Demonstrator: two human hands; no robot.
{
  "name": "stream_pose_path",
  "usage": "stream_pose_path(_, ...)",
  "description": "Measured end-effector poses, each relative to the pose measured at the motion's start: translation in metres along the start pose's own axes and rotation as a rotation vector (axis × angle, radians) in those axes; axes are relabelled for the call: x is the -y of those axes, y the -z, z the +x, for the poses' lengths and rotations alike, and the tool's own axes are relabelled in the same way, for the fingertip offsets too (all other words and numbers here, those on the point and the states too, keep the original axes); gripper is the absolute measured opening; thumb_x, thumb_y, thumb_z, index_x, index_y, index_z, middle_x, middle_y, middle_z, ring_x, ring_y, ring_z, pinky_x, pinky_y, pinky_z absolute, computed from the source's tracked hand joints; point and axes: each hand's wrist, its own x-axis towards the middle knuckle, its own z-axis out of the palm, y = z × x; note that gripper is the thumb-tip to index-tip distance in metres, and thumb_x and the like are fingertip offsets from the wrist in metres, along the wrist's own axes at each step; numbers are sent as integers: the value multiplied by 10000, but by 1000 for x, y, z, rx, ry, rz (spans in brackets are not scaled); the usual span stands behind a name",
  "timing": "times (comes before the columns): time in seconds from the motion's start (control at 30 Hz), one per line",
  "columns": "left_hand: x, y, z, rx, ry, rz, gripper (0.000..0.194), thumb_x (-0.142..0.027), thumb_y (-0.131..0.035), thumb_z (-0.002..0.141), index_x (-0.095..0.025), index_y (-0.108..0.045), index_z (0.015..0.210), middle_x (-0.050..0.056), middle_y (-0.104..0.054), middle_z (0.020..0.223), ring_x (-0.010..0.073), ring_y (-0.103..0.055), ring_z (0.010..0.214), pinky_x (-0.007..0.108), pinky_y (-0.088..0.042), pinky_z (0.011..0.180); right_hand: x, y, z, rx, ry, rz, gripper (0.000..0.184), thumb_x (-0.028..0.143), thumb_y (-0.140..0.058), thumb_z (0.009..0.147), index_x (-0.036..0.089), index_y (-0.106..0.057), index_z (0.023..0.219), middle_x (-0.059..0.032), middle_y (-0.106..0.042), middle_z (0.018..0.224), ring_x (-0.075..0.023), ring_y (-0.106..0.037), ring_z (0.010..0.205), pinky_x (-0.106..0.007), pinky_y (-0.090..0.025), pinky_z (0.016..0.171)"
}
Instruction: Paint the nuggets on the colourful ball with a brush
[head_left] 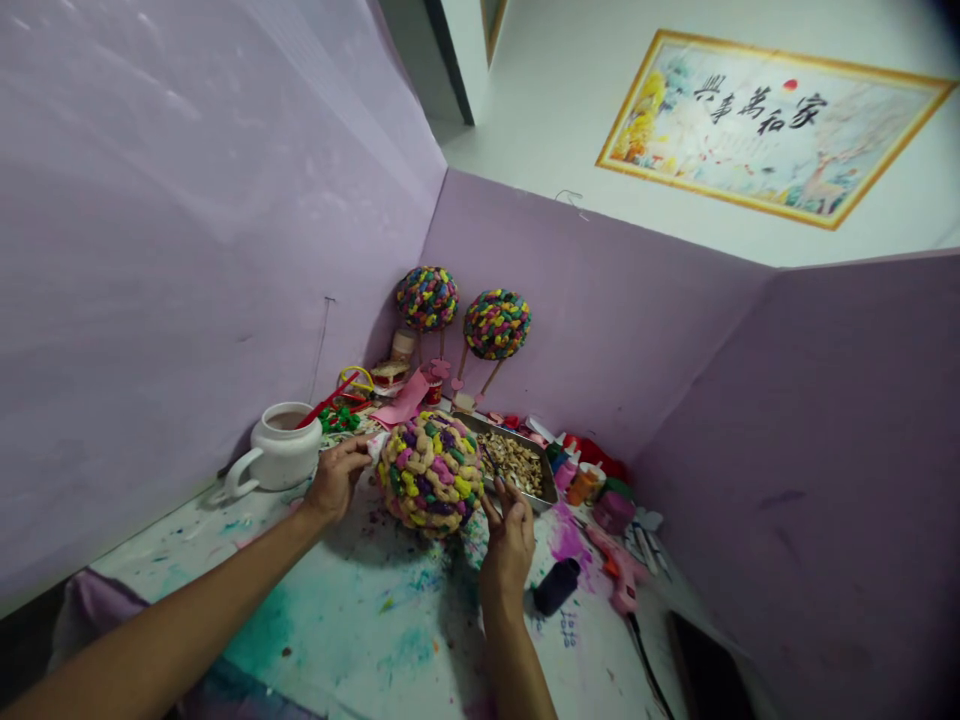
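A ball covered in what look like peanut shells [430, 474] is in front of me, some painted pink, yellow, green and purple, others bare tan. At its left side, my left hand [337, 480] is closed, pinching a small whitish wad [377, 446] that looks like tissue, beside the ball. On the other side, my right hand [510, 540] is closed around a thin dark paintbrush [490, 464], its tip close to the ball's right edge. Whether the tip touches the ball I cannot tell. Below and right of that hand lies a dark purple bottle [557, 586].
A white pot-shaped mug [283, 450] with brownish liquid stands left. Behind the ball is a metal tray [551, 487] of shell pieces. Two finished-looking coloured balls [497, 325] on sticks stand at the back. Paint bottles [585, 483] and a pink glue gun [621, 568] are right.
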Motion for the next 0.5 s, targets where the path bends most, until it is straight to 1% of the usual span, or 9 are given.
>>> stream_pose_path(0.1, 5, 4, 4, 10, -10, 26, 110, -235, -603, 448, -226, -640, 552, 27, -679, 686, 250, -634, 813, 339, -496, 757, 0, 0, 0, -13, 7, -2, 451, 587, -531, 839, 196, -575, 1060, -116, -666, 1167, -261, -630, 1141, -450, -529, 931)
stream_pose_path(0.17, 9, 7, 7, 15, -11, 56, 100, -221, -607, 457, -223, -642, 551, 13, -654, 665, 221, -613, 757, 314, -486, 710, 0, 0, -1, -19, 13, -3, 457, 594, -525, 840, 204, -570, 1074, -115, -652, 1205, -258, -626, 1153, -444, -535, 926)
stream_pose_path(0.23, 13, 10, 10, 13, -8, 89, 83, -216, -621, 479, -210, -636, 560, -4, -601, 619, 181, -560, 663, 288, -448, 628, 0, -1, -2, -17, 12, -8, 461, 597, -524, 838, 207, -568, 1081, -121, -632, 1247, -259, -624, 1160, -440, -540, 920)
stream_pose_path(0.3, 16, 12, 12, 5, -6, 117, 74, -237, -652, 542, -195, -620, 594, -19, -557, 605, 150, -505, 607, 275, -407, 586, -1, -2, -4, -10, 6, -14, 455, 592, -528, 835, 206, -572, 1073, -128, -619, 1272, -265, -605, 1193, -437, -541, 919)
stream_pose_path(0.4, 19, 13, 14, -4, -17, 137, 142, -303, -667, 660, -186, -588, 645, -16, -564, 655, 140, -504, 628, 281, -412, 619, -2, -3, -6, 3, -5, -21, 439, 576, -519, 844, 210, -580, 1078, -128, -620, 1275, -269, -578, 1234, -440, -532, 932)
stream_pose_path(0.43, 19, 13, 14, -6, -25, 140, 145, -310, -663, 657, -189, -586, 640, -12, -573, 664, 145, -514, 643, 284, -418, 627, -2, -4, -7, 6, -6, -22, 437, 574, -511, 851, 212, -581, 1087, -126, -621, 1275, -268, -579, 1234, -443, -528, 938)
stream_pose_path(0.5, 19, 13, 14, -17, -48, 143, 103, -290, -645, 589, -200, -597, 606, -6, -581, 651, 161, -530, 657, 284, -422, 622, -3, -5, -8, 14, -8, -24, 442, 572, -497, 860, 213, -581, 1104, -125, -620, 1278, -266, -580, 1233, -446, -520, 947)
